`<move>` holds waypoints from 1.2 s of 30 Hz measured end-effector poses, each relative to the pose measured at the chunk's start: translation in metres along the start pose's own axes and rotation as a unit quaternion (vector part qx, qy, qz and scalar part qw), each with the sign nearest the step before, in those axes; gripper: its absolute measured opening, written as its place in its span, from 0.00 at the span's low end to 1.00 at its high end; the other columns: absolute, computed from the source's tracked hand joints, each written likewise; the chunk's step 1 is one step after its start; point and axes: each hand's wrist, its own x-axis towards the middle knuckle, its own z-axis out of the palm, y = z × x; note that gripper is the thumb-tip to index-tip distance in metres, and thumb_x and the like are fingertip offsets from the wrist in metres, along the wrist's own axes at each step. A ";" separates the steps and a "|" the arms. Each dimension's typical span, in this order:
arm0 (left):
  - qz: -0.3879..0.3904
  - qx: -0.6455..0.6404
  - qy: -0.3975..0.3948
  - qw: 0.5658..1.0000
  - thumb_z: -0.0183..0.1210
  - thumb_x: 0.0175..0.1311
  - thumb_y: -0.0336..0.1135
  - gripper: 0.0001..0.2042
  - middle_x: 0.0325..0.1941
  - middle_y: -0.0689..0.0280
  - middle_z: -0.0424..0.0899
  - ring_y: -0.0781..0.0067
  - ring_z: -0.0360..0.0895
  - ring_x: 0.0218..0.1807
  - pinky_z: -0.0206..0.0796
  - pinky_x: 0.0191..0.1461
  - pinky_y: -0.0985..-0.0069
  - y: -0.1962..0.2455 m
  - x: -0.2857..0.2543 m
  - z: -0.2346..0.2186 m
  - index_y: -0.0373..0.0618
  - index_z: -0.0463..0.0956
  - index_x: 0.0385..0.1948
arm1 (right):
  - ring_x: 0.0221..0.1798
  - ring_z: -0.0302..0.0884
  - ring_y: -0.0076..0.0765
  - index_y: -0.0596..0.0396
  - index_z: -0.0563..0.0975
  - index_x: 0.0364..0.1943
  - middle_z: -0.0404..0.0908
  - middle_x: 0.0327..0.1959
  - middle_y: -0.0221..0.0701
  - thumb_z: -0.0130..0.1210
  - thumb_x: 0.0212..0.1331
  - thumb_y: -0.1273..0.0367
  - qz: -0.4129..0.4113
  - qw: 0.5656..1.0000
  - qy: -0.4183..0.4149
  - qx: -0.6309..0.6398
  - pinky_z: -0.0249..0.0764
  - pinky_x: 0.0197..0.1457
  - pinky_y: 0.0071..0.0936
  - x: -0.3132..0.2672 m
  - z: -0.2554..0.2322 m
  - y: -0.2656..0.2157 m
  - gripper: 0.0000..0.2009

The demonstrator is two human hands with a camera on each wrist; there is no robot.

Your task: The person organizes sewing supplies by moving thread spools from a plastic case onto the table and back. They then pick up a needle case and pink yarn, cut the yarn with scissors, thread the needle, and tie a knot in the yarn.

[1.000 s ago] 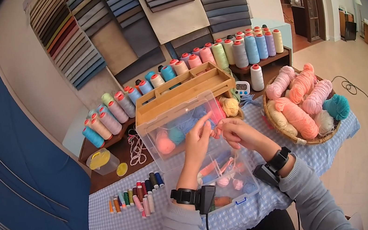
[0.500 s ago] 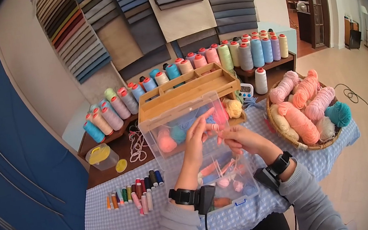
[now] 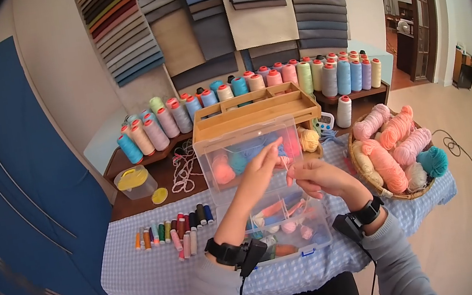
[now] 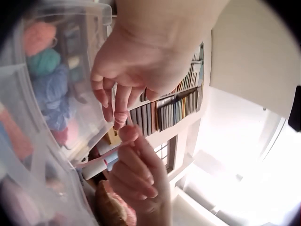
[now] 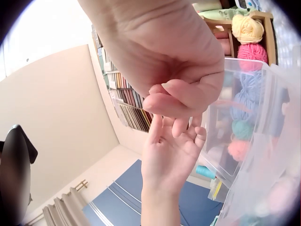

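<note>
My left hand [image 3: 262, 169] is raised over the clear plastic box [image 3: 322, 243], its fingers extended. Pink yarn [image 4: 121, 117] is wound in several turns around one of its fingers. Close beside those fingertips, my right hand [image 3: 320, 177] pinches the yarn's loose strand between thumb and forefinger, its other fingers curled. In the left wrist view the strand trails from the pinch down toward the box. The right wrist view shows the left palm facing up behind the right hand, which hides the wound yarn there. Small yarn balls [image 3: 306, 232] lie in the box's compartments.
Behind the raised clear lid [image 3: 210, 172] stands a wooden organizer [image 3: 256, 121] with yarn balls. A wicker basket [image 3: 397, 196] of yarn skeins is at right. Small thread spools [image 3: 183, 224] lie at left on the checked cloth [image 3: 138, 270]. Large thread cones line the back.
The head view has shifted, so the scene sits farther right and lower. My right hand has moved around the left fingertips with the strand, from a closer fist to slightly lower and apart.
</note>
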 end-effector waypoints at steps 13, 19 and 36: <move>0.002 -0.007 -0.011 1.000 0.38 0.69 0.43 0.21 0.34 0.67 0.78 0.84 0.66 0.31 0.58 0.37 0.85 0.040 -0.098 -0.017 0.47 0.60 0.60 | 0.08 0.63 0.21 0.57 0.72 0.29 0.61 0.08 0.21 0.42 0.63 0.61 0.011 0.987 -0.047 -0.154 0.58 0.13 0.17 -0.014 0.042 -0.033 0.14; 0.049 0.023 0.044 0.998 0.38 0.69 0.43 0.22 0.42 0.68 0.78 0.83 0.66 0.33 0.58 0.44 0.83 0.037 -0.124 -0.018 0.46 0.55 0.62 | 0.09 0.62 0.18 0.58 0.73 0.29 0.64 0.10 0.22 0.43 0.63 0.61 0.051 0.977 -0.063 -0.197 0.56 0.11 0.17 -0.021 0.081 -0.030 0.14; 0.070 0.043 0.029 0.996 0.41 0.68 0.38 0.21 0.45 0.58 0.76 0.70 0.70 0.51 0.60 0.53 0.74 0.011 -0.154 -0.018 0.47 0.57 0.61 | 0.10 0.66 0.21 0.57 0.73 0.29 0.65 0.09 0.24 0.42 0.62 0.64 0.061 0.953 -0.069 -0.287 0.61 0.13 0.20 -0.014 0.098 -0.022 0.12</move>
